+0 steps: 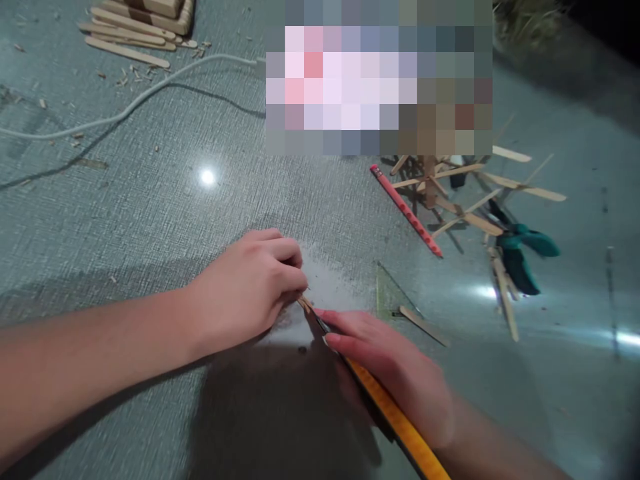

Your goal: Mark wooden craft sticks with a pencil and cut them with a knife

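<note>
The left hand (250,283) pinches a small wooden piece (305,303) between its curled fingers (290,278), low over the bench (150,220) at centre, while the right hand (395,363) closes around a yellow tool (384,400) whose narrow tip meets the piece, a red pencil (407,212) and a triangular set square (389,297) lying beyond to the right.

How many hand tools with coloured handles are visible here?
2: the long yellow-and-black tool in the right hand, and the teal-handled tool beside pale wooden sticks at right. Pixelation may hide others.
</note>
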